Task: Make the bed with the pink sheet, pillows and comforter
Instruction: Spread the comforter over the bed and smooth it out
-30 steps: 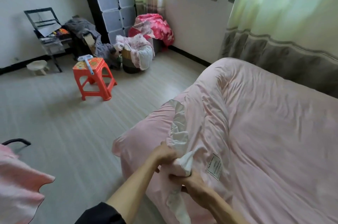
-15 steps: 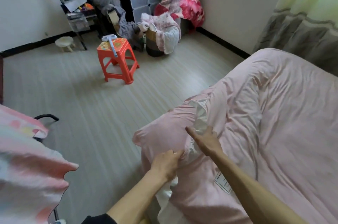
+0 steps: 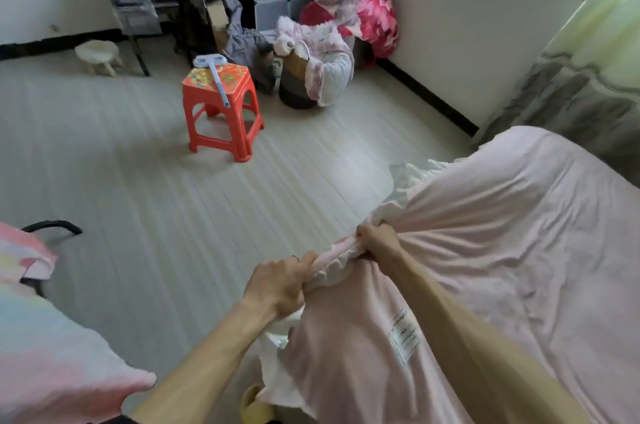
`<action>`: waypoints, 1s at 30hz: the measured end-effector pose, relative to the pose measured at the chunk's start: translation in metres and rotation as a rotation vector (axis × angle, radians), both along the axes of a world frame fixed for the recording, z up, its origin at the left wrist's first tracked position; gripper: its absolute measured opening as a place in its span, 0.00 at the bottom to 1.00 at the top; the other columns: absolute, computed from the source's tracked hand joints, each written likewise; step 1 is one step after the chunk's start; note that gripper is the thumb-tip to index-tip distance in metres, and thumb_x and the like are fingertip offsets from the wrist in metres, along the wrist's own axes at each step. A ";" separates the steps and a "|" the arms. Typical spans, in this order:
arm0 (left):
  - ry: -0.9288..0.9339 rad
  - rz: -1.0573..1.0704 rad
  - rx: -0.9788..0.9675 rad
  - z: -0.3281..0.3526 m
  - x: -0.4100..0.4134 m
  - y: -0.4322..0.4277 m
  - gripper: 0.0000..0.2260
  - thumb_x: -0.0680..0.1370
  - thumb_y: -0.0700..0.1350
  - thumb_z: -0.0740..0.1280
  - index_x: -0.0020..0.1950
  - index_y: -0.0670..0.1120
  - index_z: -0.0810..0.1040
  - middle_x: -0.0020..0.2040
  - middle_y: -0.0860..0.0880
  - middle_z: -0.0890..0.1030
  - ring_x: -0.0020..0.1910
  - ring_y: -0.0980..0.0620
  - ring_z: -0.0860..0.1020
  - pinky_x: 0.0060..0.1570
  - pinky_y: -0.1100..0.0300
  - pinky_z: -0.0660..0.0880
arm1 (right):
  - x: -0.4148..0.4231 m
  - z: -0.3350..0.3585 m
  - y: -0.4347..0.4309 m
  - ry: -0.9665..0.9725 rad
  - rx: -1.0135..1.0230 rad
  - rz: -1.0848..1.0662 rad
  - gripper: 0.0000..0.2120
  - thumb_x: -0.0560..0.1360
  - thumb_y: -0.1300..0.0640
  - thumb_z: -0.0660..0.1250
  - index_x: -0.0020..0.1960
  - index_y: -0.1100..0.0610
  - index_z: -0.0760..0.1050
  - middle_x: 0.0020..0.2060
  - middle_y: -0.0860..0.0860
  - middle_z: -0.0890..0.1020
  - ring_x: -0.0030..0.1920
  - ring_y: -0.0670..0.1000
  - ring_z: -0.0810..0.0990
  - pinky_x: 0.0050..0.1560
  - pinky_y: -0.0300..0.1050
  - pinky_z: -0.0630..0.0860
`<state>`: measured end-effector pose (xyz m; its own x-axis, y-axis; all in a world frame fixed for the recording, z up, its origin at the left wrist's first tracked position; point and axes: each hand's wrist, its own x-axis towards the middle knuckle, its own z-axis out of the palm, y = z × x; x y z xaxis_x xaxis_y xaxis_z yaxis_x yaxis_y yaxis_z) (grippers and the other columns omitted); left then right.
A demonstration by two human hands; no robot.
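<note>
Half a second back the right hand (image 3: 379, 241) lay flat on the cloth; now it clenches a bunched ridge of the pale-pink fabric comforter (image 3: 519, 233), and the left hand (image 3: 280, 281) grips the same ridge just beside it. Both hands are fisted round fabric; I judge I am hauling the edge toward me. That comforter lies heaped over the near corner of the bed, which it hides, its ruffled white inner layer (image 3: 334, 273) spilling out at the edge and hanging toward the pale plank floor (image 3: 138, 181). Well apart stands an orange plastic stool (image 3: 221, 112). My worry: tugging the pink shell alone could slide it off the white filling and leave a lump, or drag the loose end onto the floor.
</note>
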<state>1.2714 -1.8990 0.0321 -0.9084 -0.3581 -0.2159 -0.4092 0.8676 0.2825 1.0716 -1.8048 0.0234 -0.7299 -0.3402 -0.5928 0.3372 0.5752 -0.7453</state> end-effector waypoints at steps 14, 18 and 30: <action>-0.478 0.391 0.428 -0.205 0.004 -0.080 0.24 0.78 0.48 0.55 0.75 0.49 0.61 0.69 0.45 0.71 0.68 0.43 0.69 0.63 0.48 0.69 | 0.059 -0.142 -0.002 -0.081 0.657 0.671 0.29 0.74 0.46 0.67 0.73 0.52 0.67 0.68 0.52 0.74 0.65 0.53 0.76 0.63 0.43 0.70; -0.377 0.344 0.520 -0.222 -0.033 -0.074 0.25 0.79 0.54 0.56 0.76 0.49 0.60 0.73 0.44 0.67 0.71 0.43 0.66 0.66 0.49 0.67 | 0.039 -0.165 0.005 0.070 0.666 0.585 0.31 0.76 0.46 0.67 0.75 0.53 0.64 0.73 0.54 0.66 0.72 0.54 0.67 0.69 0.45 0.65; -0.244 0.595 0.711 -0.328 -0.095 -0.096 0.36 0.75 0.71 0.52 0.75 0.50 0.63 0.71 0.45 0.71 0.72 0.44 0.65 0.69 0.48 0.62 | -0.014 -0.235 0.048 0.540 0.732 0.453 0.37 0.75 0.30 0.55 0.79 0.43 0.51 0.80 0.48 0.46 0.79 0.52 0.42 0.77 0.50 0.46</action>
<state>1.1768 -1.9955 -0.2956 -0.5210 -0.4587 -0.7198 -0.8448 0.1567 0.5116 1.0580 -1.7565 -0.2120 -0.8542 -0.3371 -0.3958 -0.3032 0.9414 -0.1475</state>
